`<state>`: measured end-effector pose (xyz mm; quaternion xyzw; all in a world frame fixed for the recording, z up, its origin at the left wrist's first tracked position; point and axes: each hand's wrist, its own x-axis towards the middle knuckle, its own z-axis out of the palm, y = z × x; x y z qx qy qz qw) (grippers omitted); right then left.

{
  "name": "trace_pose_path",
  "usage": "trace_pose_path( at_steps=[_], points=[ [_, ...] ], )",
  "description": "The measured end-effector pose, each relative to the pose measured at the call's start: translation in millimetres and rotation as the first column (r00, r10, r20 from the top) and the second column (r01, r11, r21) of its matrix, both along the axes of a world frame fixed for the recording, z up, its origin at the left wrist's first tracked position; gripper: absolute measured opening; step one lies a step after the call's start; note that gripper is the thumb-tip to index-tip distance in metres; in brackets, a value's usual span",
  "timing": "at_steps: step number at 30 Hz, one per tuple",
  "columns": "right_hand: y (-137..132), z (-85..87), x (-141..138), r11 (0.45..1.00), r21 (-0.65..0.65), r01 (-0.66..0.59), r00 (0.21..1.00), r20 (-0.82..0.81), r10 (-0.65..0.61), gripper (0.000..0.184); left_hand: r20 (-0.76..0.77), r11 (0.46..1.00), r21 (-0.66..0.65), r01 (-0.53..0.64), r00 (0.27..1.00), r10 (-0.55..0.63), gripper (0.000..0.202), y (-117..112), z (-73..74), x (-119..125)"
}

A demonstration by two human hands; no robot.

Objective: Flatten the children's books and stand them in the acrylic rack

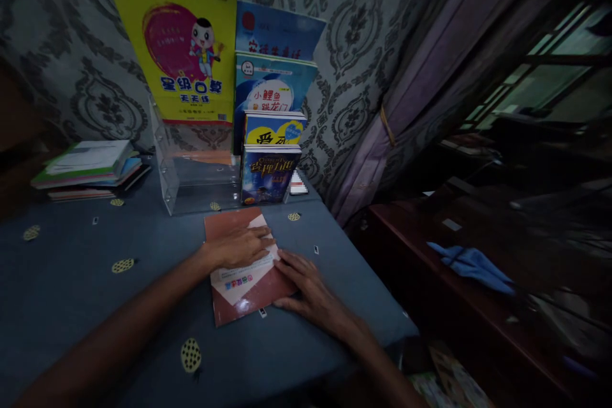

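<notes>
A thin reddish-brown book [229,309] with a pale panel on its cover lies flat on the blue tablecloth. Across its upper half rests my left hand [241,247], flat with the fingers stretched to the right. At the book's right edge is my right hand [308,287], its fingers spread and touching the cover, the thumb lower down by the edge. Just behind the book stands a clear acrylic rack [167,185]. Its right side holds several upright books, with a dark blue one [270,175] in front. A tall yellow workbook [191,51] stands at the rack's back left.
A stack of books and papers [88,169] lies at the back left of the table. Patterned wallpaper is behind, with a tied purple curtain [377,134] to the right. Beyond the table's right edge, a dark red surface [406,229] carries a blue cloth [473,264].
</notes>
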<state>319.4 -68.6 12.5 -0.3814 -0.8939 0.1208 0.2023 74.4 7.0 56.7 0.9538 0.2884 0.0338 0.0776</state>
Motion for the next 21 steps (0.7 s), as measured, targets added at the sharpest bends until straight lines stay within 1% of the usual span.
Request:
trace_pose_path(
  at_steps=[4,7,13,15,18,21],
  points=[
    [4.4,3.4,-8.7,0.999,0.033,0.032,0.999,0.021,-0.033,0.074,-0.017,0.999,-0.006,-0.033,0.999,0.033,0.044,4.6,-2.5,-2.6],
    [5.7,4.7,-11.6,0.998,0.05,0.041,0.999,0.013,-0.042,0.073,-0.034,1.0,-0.003,-0.026,0.999,0.026,0.044,5.8,-1.5,-2.5],
    [4.2,5.5,-12.7,0.998,0.035,0.046,0.998,0.028,-0.047,0.071,-0.045,0.997,-0.037,-0.06,0.997,0.059,0.043,3.6,0.7,-2.4],
    [3.7,3.9,-12.6,0.998,0.04,0.041,0.999,0.02,-0.042,0.071,-0.04,0.997,-0.062,-0.051,0.998,0.049,0.043,2.6,0.9,-3.3],
    [2.6,1.6,-12.4,0.998,0.061,0.032,0.999,0.004,-0.032,0.07,-0.009,0.995,-0.096,-0.003,1.0,0.002,0.042,1.6,-0.3,-4.7],
    [1.6,2.1,-13.0,0.997,0.064,0.036,0.999,-0.005,-0.036,0.07,0.008,0.994,-0.113,0.005,1.0,-0.004,0.04,0.7,-2.8,-4.9]
  ],
)
